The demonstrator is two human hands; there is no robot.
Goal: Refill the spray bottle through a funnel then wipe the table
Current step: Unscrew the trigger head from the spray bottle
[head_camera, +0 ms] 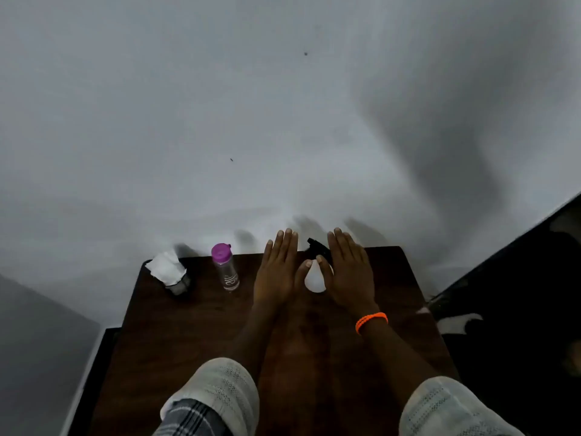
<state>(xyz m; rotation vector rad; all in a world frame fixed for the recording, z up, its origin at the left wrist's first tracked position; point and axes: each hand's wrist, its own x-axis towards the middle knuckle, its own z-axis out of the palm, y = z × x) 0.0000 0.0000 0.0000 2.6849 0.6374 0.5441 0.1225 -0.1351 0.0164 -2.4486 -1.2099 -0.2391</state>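
Note:
A white spray bottle (314, 280) with a black trigger head (317, 248) stands at the far middle of the dark wooden table (195, 328). My left hand (278, 272) is flat and open just left of it, thumb near the bottle's neck. My right hand (347, 272), with an orange band on the wrist, is flat and open just right of it, thumb touching the bottle's shoulder. A clear water bottle (225, 269) with a purple cap stands further left. White tissue (165, 267) sticks out of a dark holder at the far left corner. No funnel is visible.
A white wall (283, 121) rises right behind the table's far edge. Dark floor and clutter (518, 294) lie to the right of the table, and a grey surface (37, 341) lies to the left.

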